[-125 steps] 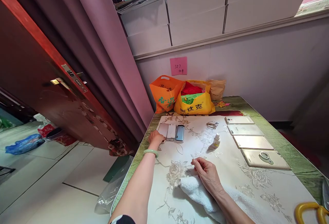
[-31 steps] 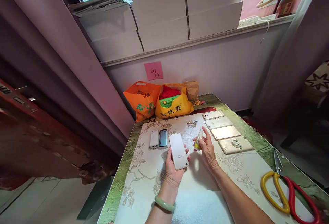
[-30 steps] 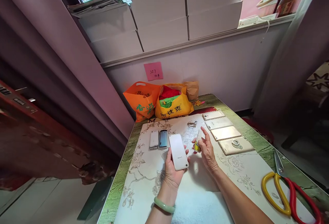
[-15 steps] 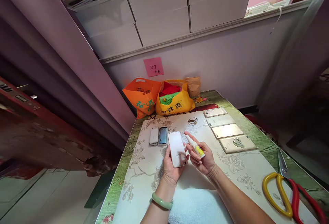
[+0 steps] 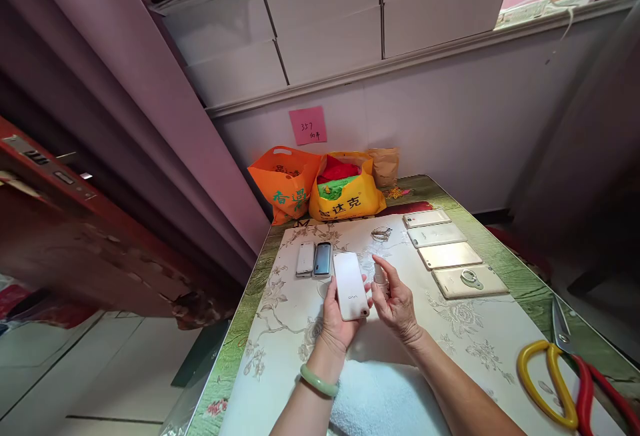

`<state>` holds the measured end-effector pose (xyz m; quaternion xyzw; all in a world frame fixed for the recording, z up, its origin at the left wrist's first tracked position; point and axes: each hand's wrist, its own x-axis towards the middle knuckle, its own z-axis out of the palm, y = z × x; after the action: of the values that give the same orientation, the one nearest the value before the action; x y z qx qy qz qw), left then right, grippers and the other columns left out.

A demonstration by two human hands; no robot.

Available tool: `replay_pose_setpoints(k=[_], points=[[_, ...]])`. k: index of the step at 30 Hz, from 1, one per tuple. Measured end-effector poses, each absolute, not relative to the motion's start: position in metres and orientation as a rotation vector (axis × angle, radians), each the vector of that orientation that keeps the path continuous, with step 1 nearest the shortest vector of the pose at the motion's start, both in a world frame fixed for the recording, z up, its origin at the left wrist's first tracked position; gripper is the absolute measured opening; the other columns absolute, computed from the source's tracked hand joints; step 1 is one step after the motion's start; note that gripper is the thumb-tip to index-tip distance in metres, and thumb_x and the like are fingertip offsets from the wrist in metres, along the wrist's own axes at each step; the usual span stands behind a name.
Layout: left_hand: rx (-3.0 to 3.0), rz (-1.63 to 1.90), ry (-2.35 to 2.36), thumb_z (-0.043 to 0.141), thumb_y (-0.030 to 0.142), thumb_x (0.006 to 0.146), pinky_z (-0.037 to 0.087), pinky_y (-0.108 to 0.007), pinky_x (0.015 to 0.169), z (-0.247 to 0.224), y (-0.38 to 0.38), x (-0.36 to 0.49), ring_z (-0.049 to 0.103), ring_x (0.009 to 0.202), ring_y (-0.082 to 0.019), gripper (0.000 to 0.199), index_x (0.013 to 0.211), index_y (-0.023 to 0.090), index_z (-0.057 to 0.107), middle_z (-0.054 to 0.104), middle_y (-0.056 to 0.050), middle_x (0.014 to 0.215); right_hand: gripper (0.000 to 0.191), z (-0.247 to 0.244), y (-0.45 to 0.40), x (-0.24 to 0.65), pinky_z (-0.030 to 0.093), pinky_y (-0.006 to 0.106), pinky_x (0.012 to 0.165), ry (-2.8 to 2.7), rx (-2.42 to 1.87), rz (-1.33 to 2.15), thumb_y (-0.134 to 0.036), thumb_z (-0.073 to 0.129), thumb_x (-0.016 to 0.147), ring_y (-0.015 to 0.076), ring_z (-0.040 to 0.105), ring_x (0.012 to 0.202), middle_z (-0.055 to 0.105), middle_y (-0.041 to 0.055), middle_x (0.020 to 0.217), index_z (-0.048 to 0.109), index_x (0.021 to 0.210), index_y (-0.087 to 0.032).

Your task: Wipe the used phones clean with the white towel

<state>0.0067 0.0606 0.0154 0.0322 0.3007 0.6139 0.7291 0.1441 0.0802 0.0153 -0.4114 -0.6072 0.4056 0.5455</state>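
My left hand (image 5: 337,316) is wrapped round a white vivo smartphone (image 5: 351,289), held back side up over the table. Just to its right, my right hand (image 5: 397,303) grips a small white bottle (image 5: 381,277) with the index finger stretched forward. Only a pale part of the bottle shows between finger and thumb; the rest is hidden. Beyond the left hand lie a small white phone (image 5: 305,259) and a blue-grey phone (image 5: 323,259), side by side. A folded light-blue towel (image 5: 385,396) lies below my wrists.
Several phones (image 5: 450,256) lie in a column on the right, the nearest with a ring holder. Large scissors (image 5: 550,383) with yellow and red handles rest at the right edge. Eyeglasses (image 5: 381,233) lie farther back. An orange bag (image 5: 285,183) and a yellow bag (image 5: 350,203) stand by the wall.
My right hand has turned, so the bottle's yellow label no longer shows and the bottle is mostly covered by fingers. The left hand still holds the phone. The whole view has shifted slightly.
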Motion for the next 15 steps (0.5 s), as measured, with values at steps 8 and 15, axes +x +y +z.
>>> replay_pose_setpoints(k=[8, 15], points=[[0.052, 1.349, 0.628, 0.061, 0.049, 0.090, 0.056, -0.035, 0.068, 0.0151, 0.0609, 0.0080, 0.071, 0.090, -0.026, 0.052, 0.121, 0.008, 0.066, 0.074, -0.018, 0.108, 0.053, 0.0130, 0.0814, 0.1428, 0.056, 0.026, 0.059, -1.582, -1.052, 0.635, -0.033, 0.047, 0.093, 0.0138, 0.060, 0.050, 0.071, 0.0014, 0.080, 0.049, 0.145, -0.022], [0.084, 1.357, 0.606, 0.060, 0.050, 0.091, 0.055, -0.036, 0.073, 0.0098, 0.0615, 0.0072, 0.070, 0.087, -0.026, 0.051, 0.119, 0.009, 0.068, 0.075, -0.017, 0.104, 0.042, 0.0127, 0.0825, 0.1419, 0.049, 0.021, 0.051, -1.668, -1.075, 0.467, -0.030, 0.045, 0.094, 0.0119, 0.055, 0.045, 0.066, -0.0034, 0.067, 0.056, 0.134, -0.021]])
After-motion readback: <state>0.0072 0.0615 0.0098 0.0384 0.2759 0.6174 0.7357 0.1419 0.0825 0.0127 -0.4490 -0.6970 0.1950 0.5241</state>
